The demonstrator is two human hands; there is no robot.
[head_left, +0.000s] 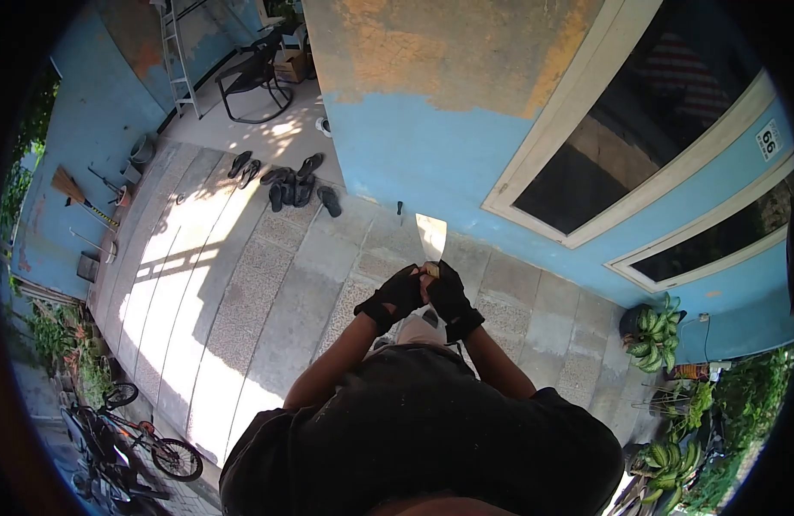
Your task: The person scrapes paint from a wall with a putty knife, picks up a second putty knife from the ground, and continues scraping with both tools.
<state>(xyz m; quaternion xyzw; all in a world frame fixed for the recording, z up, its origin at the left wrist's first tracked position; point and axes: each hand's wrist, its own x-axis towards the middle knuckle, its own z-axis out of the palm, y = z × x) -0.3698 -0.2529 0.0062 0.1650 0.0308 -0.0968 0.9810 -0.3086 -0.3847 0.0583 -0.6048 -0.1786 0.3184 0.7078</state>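
Observation:
Both my hands wear black fingerless gloves and meet in front of my body. My right hand (453, 301) is closed round the handle of a scraper (430, 238), whose wide, pale, flat blade points away from me toward the wall. My left hand (392, 295) is closed too, its fingers pressed against the handle beside the right one. The fingers hide most of the handle. Beyond the blade stands the light blue wall (423, 159), with bare brownish patches on its upper part. A small dark tool (400, 207) lies on the floor near the wall's foot.
Several dark sandals (292, 187) lie on the tiled floor (324, 258). A black chair (252, 79) and a ladder (178, 64) stand farther back. Framed windows (535, 225) fill the right wall, with potted plants (655, 334) below. A bicycle (147, 437) is at lower left.

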